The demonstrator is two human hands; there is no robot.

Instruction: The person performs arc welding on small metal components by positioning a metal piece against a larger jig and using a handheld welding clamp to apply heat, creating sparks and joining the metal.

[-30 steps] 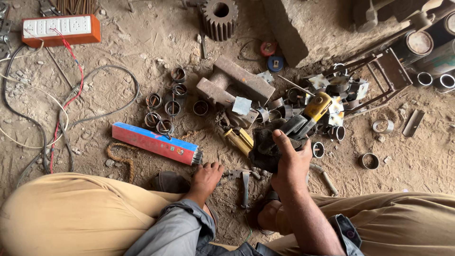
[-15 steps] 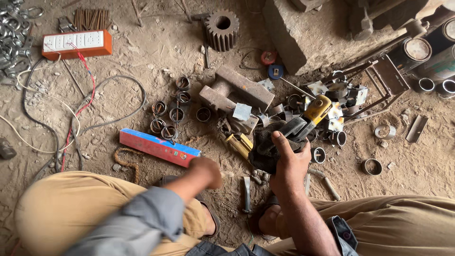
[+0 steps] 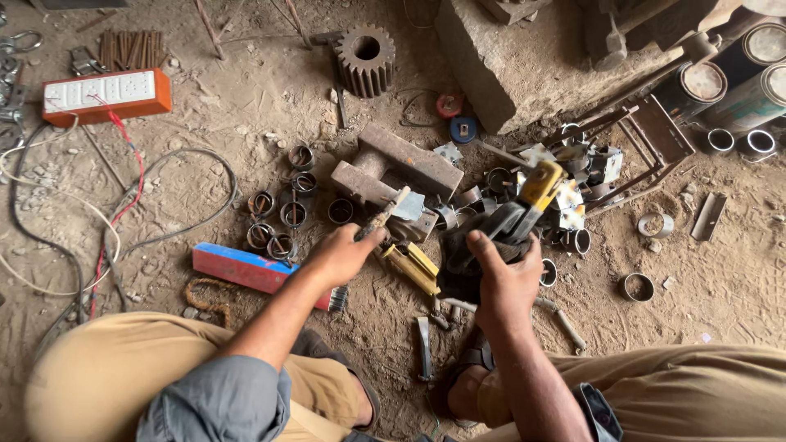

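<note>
**Two hands at work over scattered metal parts on a dirt floor**

Seen from above, a person sits on the ground with knees spread. The left hand (image 3: 340,255) is closed around a thin rod-like tool (image 3: 383,214), which angles up and away from the fingers toward two rusty metal blocks (image 3: 397,168). Just to the right of this hand lies a yellow clamp-like holder (image 3: 413,266). To its left sits a cluster of short metal rings (image 3: 278,217); below its wrist, a red and blue box (image 3: 246,268).

The right hand (image 3: 506,282) is curled, thumb up, gripping a dark bundle (image 3: 483,241) that touches the ground; exactly what the bundle is cannot be told. A yellow-handled tool (image 3: 540,184) rises just beyond its fingertips. Well away past both hands stands a large gear (image 3: 364,59), and far left an orange and white box (image 3: 106,94) with loose cables (image 3: 123,205).
</note>
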